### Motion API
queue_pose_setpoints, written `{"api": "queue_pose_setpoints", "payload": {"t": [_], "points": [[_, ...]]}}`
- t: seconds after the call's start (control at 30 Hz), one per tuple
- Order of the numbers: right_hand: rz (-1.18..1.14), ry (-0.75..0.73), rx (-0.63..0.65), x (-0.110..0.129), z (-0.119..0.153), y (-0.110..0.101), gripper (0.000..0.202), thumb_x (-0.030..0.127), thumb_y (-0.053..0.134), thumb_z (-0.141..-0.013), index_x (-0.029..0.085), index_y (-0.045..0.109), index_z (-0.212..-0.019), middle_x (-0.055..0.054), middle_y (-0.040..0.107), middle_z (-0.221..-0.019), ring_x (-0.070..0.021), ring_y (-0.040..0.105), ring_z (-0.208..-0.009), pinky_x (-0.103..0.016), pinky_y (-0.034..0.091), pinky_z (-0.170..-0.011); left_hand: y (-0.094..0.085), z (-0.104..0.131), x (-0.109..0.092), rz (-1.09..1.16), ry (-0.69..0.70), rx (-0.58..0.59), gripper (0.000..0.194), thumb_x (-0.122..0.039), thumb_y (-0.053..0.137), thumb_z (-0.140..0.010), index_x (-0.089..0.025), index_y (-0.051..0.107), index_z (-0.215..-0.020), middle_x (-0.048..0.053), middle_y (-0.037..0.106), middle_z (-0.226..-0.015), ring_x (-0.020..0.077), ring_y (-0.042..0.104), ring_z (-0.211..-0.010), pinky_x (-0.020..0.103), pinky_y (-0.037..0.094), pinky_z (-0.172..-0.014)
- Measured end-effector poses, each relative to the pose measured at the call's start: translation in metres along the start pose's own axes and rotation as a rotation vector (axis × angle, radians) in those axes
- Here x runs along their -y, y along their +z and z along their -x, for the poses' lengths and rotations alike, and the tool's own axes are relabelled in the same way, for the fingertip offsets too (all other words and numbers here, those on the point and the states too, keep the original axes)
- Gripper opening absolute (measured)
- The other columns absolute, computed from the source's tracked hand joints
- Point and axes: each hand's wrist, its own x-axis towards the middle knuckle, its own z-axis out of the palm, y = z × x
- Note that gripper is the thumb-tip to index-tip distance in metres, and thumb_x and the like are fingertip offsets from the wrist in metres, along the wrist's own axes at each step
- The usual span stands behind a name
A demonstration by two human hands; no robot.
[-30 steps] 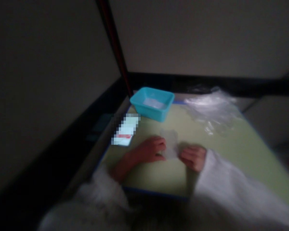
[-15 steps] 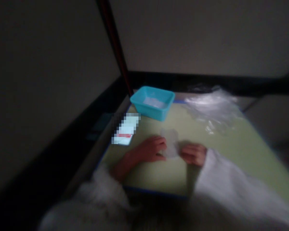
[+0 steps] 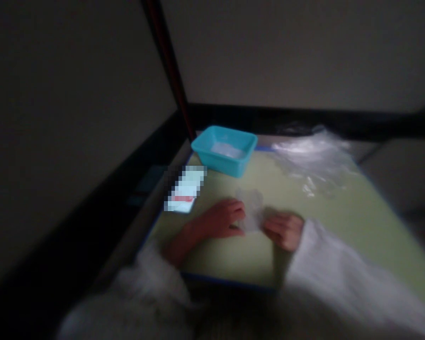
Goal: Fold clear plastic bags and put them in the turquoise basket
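A small, thin, whitish see-through plastic bag (image 3: pixel 251 210) lies on the pale yellow table between my hands. At its left edge my left hand (image 3: pixel 228 218) rests with curled fingers and the thumb set a little apart from them, the tips on the bag. My right hand (image 3: pixel 283 229) has its fingers pressed together at the bag's right edge, and its thumb is hidden. Both fingertip contacts are blurred in the dim light.
A turquoise plastic basket (image 3: pixel 221 164) with whitish contents stands at the back left. Beside it, nearer me, lies a lit phone (image 3: pixel 187 189). A heap of clear plastic (image 3: pixel 311 156) covers the table's back right. The yellow tabletop (image 3: pixel 230 259) has a blue edge; dark-banded walls rise behind.
My right hand has shifted slightly left, and its fingers now reach the bag's right edge. The left hand has stayed in place.
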Motion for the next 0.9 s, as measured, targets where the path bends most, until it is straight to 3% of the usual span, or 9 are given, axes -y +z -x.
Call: {"api": "queue_pose_setpoints", "payload": {"t": [0.2,0.4,0.6,0.73,0.9], "points": [[0.080,-0.158,-0.064,-0.011,0.004,0.007,0.028,0.011,0.042,-0.090,0.018,0.057,-0.067,-0.003,0.060,-0.063,-0.0134,0.056,-0.061,-0.028,0.044,-0.057,-0.001,0.000,-0.001,0.002,0.008,-0.009,0.036,-0.048,0.067,-0.074,-0.016,0.055,-0.084,0.006,0.055,-0.094,0.0199,0.050,-0.087,0.030,0.039,-0.076],[0.007,0.023,-0.148,-0.008,0.009,0.018,0.029,0.015,0.032,-0.092,0.014,0.061,-0.094,-0.010,0.070,-0.088,-0.0161,0.065,-0.081,-0.030,0.054,-0.072,-0.002,0.000,-0.002,-0.015,0.043,-0.025,0.040,-0.051,0.066,-0.074,-0.015,0.056,-0.086,0.006,0.054,-0.095,0.0203,0.050,-0.088,0.031,0.039,-0.078],[-0.012,0.097,-0.082,-0.008,0.014,0.020,0.031,0.019,0.030,-0.092,0.015,0.058,-0.103,-0.010,0.070,-0.086,-0.0165,0.066,-0.079,-0.031,0.056,-0.071,0.003,-0.001,-0.005,-0.108,0.056,-0.011,0.006,-0.018,0.052,-0.086,-0.015,0.057,-0.087,0.005,0.058,-0.092,0.0176,0.052,-0.088,0.030,0.040,-0.080],[-0.079,0.021,-0.060,-0.011,0.013,0.017,0.034,0.033,0.033,-0.094,0.013,0.060,-0.102,-0.015,0.069,-0.096,-0.0201,0.065,-0.090,-0.034,0.055,-0.077,0.006,-0.002,-0.005,-0.106,0.058,-0.028,0.013,-0.014,0.046,-0.089,-0.014,0.059,-0.085,0.006,0.060,-0.089,0.0168,0.054,-0.086,0.029,0.041,-0.081],[-0.124,0.022,-0.071,-0.015,0.014,0.019,0.039,0.025,0.027,-0.096,0.012,0.063,-0.099,-0.016,0.069,-0.101,-0.0203,0.065,-0.094,-0.031,0.052,-0.082,0.004,-0.002,-0.008,0.041,0.057,-0.082,0.018,-0.014,0.044,-0.089,-0.014,0.061,-0.084,0.008,0.063,-0.097,0.0164,0.056,-0.091,0.028,0.043,-0.084]]}}
